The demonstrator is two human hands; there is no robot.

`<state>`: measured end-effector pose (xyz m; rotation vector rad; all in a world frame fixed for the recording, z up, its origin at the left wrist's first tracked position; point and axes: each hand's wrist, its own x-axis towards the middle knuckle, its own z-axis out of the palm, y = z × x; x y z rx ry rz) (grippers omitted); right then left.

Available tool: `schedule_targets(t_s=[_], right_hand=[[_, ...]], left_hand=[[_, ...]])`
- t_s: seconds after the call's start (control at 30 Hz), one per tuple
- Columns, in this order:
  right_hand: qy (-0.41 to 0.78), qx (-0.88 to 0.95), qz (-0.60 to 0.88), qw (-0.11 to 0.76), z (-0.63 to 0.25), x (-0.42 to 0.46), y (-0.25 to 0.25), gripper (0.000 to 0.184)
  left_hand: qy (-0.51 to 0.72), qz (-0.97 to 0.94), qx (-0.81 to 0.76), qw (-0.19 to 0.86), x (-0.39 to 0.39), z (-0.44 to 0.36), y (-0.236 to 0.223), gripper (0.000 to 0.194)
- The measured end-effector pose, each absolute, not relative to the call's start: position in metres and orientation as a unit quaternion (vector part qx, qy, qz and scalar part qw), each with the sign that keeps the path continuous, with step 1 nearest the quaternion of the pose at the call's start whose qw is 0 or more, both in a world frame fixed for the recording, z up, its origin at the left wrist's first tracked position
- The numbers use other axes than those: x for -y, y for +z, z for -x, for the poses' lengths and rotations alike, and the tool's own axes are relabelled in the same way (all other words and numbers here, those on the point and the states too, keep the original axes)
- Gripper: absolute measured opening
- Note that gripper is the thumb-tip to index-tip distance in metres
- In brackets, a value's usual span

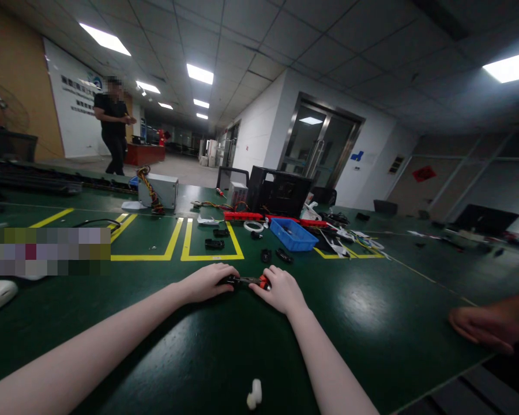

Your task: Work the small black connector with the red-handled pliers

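Observation:
My right hand (284,289) is wrapped round the red-orange handles of pliers (264,283). The metal jaws point left, toward my left hand (210,282). That hand is closed on a small black part (230,280), mostly hidden by the fingers, which meets the jaws. Both hands are low over the green tabletop (190,357). Just beyond them lie several small black pieces, among them a coiled black cable (284,255) and a black part (214,244). Near the front edge, between my forearms, lies a small white object (255,394).
A blue tray (305,244) stands beyond my right hand, with a white ring-shaped coil (253,227) to its left. Farther back are a power supply (166,192) with wires and a black case (277,190). Another person's hand (484,328) rests at the right edge. Someone stands behind the table.

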<state>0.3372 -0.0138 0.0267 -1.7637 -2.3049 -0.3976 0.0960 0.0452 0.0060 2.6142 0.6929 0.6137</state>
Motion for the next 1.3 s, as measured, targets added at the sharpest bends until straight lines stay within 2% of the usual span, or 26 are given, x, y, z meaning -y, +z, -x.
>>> schedule_targets(t_s=[0.7, 0.9, 1.3], right_hand=[[-0.126, 0.780, 0.595, 0.144, -0.3371, 0.0148, 0.0284, 0.038], [-0.163, 0.786, 0.582, 0.130, -0.3376, 0.0126, 0.0263, 0.036], [-0.149, 0.783, 0.593, 0.113, -0.3360, 0.0128, 0.0267, 0.031]], left_hand=[[0.248, -0.925, -0.226, 0.178, -0.0425, -0.0939, 0.0076, 0.024], [0.240, -0.927, -0.228, 0.179, -0.0437, -0.0939, 0.0060, 0.024], [0.253, -0.928, -0.212, 0.171, -0.0439, -0.0941, 0.0069, 0.022]])
